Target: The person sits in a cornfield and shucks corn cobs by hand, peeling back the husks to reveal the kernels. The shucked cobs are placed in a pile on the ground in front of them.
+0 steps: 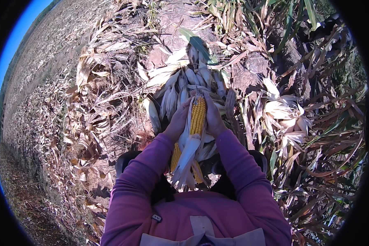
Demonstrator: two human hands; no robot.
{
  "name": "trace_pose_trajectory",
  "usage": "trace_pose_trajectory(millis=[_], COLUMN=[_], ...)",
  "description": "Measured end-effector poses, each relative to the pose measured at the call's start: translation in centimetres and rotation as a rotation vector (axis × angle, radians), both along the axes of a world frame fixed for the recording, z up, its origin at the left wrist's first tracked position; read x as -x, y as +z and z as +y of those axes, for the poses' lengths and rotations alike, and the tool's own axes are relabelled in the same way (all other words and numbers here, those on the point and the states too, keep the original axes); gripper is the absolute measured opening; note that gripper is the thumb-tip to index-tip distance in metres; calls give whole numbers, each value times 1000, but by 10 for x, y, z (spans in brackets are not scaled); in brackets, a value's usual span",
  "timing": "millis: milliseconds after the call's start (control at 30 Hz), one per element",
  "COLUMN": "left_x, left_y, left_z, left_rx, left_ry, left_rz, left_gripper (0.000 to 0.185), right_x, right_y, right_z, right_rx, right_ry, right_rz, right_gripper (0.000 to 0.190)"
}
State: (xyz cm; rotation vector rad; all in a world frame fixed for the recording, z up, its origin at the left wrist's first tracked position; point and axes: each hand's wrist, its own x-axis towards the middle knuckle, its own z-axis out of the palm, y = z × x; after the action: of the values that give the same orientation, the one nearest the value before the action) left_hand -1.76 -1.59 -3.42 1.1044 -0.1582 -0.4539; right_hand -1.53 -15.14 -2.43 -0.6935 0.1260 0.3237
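An ear of corn [198, 118] is held upright between my two hands, its yellow kernels bare along the upper part. Dry husk [187, 150] is folded down from it and hangs toward my lap. My left hand [179, 120] grips the ear's left side, over some husk. On the other side, my right hand [214, 118] closes around the ear near its tip. Two more bare yellow parts show below: one cob [175, 158] at the left and another [197, 172] beneath the hanging husk. Just beyond my hands lies a pile of ears in pale husks [184, 87].
A heap of pale stripped husks [284, 113] lies to the right among dry stalks and leaves [323, 129]. Flattened stalks [104, 101] cover the ground at left. A green leaf [196, 44] rests across the pile's far end. My knees [126, 161] flank the work.
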Motion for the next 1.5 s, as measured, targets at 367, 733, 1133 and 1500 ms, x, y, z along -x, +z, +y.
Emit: trace_pose_trajectory(millis=[367, 733, 1133, 1500], left_x=[-14, 6, 8, 9], left_y=[-51, 20, 0, 19], left_z=[6, -2, -10, -9], left_rx=[-84, -22, -127, -9], left_ry=[102, -66, -11, 17], left_rz=[178, 291, 4, -198], left_gripper=[26, 45, 51, 55], right_x=[-4, -5, 2, 1], right_y=[-19, -3, 36, 34], right_z=[0, 2, -1, -8], right_rx=[17, 351, 72, -134], right_ry=[-124, -335, -244, -58], right_rz=[171, 11, 57, 17], right_gripper=[39, 31, 18, 35])
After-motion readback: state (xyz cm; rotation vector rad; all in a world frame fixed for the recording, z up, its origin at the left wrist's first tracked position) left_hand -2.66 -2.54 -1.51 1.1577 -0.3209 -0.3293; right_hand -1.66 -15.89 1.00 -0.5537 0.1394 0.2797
